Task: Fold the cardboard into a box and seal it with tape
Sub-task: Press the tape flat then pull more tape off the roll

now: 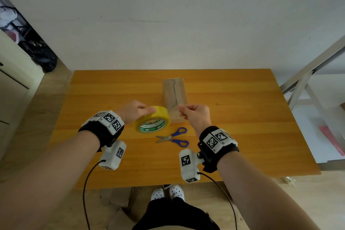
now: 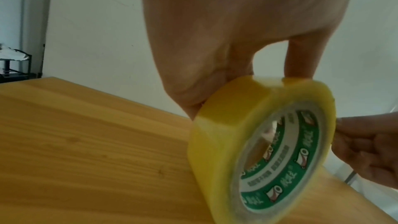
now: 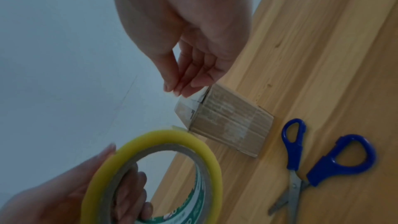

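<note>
A small brown cardboard box [image 1: 174, 91] lies folded shut on the wooden table [image 1: 233, 117], with clear tape along its seam. My left hand [image 1: 147, 111] grips a yellow tape roll [image 1: 155, 119] with a green-printed core, held tilted above the table just left of the box's near end. The thumb lies on the roll's outer face and the fingers reach through the core [image 3: 129, 192]. My right hand [image 1: 182, 110] hovers over the box's near end [image 3: 228, 122], thumb and fingers pinched on what looks like the clear free end of the tape. The strip itself is barely visible.
Blue-handled scissors [image 1: 174, 137] lie shut on the table just in front of the box, below both hands. A white wall runs behind the table. Cardboard scraps [image 1: 115, 200] lie on the floor by my feet. A metal frame [image 1: 306, 80] stands to the right.
</note>
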The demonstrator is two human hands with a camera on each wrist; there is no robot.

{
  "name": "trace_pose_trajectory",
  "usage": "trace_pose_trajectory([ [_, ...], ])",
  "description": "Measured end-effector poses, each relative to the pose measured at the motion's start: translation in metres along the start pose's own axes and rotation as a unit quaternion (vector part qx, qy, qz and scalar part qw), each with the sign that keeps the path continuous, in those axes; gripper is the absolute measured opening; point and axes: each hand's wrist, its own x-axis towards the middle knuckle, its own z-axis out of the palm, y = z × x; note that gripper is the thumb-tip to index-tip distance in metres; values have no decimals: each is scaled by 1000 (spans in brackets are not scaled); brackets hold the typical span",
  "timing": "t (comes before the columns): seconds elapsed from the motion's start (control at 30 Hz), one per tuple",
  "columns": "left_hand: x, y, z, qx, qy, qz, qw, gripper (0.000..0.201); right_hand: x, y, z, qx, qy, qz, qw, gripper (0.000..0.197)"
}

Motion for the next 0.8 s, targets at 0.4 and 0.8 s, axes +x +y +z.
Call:
trace_pose_trajectory([
  [0.4, 9, -7, 8, 214, 120, -44, 968, 56, 15, 10, -26, 31, 75, 39, 996, 15],
  [0.8, 19, 5, 8, 193, 107, -47, 974, 62, 30, 8, -34, 34, 88, 62, 994, 14],
])
